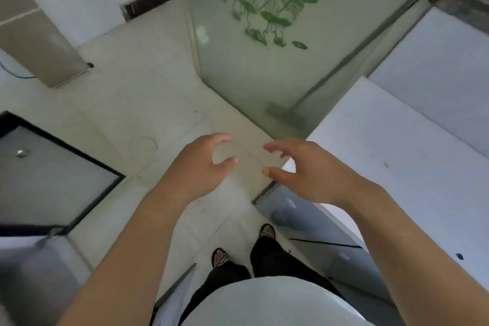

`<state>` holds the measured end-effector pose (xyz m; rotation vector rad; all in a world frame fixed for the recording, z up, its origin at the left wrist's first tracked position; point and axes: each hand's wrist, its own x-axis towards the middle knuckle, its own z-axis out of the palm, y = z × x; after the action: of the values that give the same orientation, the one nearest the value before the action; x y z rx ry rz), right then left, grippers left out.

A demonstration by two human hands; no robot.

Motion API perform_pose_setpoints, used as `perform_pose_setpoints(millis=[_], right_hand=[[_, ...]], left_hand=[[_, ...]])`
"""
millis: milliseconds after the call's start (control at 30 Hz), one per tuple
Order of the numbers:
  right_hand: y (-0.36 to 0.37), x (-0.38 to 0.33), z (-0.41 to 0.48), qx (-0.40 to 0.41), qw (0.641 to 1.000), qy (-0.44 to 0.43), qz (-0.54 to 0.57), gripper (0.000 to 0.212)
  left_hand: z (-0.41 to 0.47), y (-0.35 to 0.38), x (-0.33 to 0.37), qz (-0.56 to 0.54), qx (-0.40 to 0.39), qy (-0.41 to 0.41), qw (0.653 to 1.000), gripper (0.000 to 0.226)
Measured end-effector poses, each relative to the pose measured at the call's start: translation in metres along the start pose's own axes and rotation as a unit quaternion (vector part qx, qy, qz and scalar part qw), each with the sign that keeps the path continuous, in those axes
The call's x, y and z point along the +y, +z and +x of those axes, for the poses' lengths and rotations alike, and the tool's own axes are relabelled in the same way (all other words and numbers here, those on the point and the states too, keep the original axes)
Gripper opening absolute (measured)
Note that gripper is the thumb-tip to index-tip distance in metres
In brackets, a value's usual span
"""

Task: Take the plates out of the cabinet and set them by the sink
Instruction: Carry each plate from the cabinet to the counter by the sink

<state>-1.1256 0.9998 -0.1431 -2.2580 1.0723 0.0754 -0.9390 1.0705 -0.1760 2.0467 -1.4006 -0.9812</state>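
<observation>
Pale floor tiles (158, 103) fill most of the view, with a frosted glass door (264, 66) printed with green leaves ahead of both hands. The left hand (201, 164) and right hand (301, 167) hang side by side above the floor, near each other but apart. Their fingers are loosely curved and hold nothing, probably ready to reach or grasp. A white table (397, 156) runs off to the right of the right hand, its corner just under that hand's fingers. Down and to the left of the left hand stands a dark-framed door (53, 177) with a round knob (23, 153), possibly the cabinet's. No plates and no sink are in view, so their place relative to either hand cannot be told.
</observation>
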Motion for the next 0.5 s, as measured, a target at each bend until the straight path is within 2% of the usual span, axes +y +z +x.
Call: perform_pose_setpoints(millis=[167,333,500], right_hand=[[0.004,-0.033,0.083,-0.085,0.991,-0.096,-0.038,0.051],[-0.001,-0.064,0.156,-0.135,0.969,-0.200,-0.062,0.050],[0.007,-0.105,0.218,-0.181,0.943,-0.271,-0.065,0.051]], left_hand=[[0.004,-0.044,-0.039,-0.033,0.077,-0.105,0.991,0.045],[0.008,-0.084,-0.057,-0.035,0.181,-0.201,0.962,0.045],[0.018,-0.112,-0.073,-0.021,0.228,-0.260,0.938,0.044]])
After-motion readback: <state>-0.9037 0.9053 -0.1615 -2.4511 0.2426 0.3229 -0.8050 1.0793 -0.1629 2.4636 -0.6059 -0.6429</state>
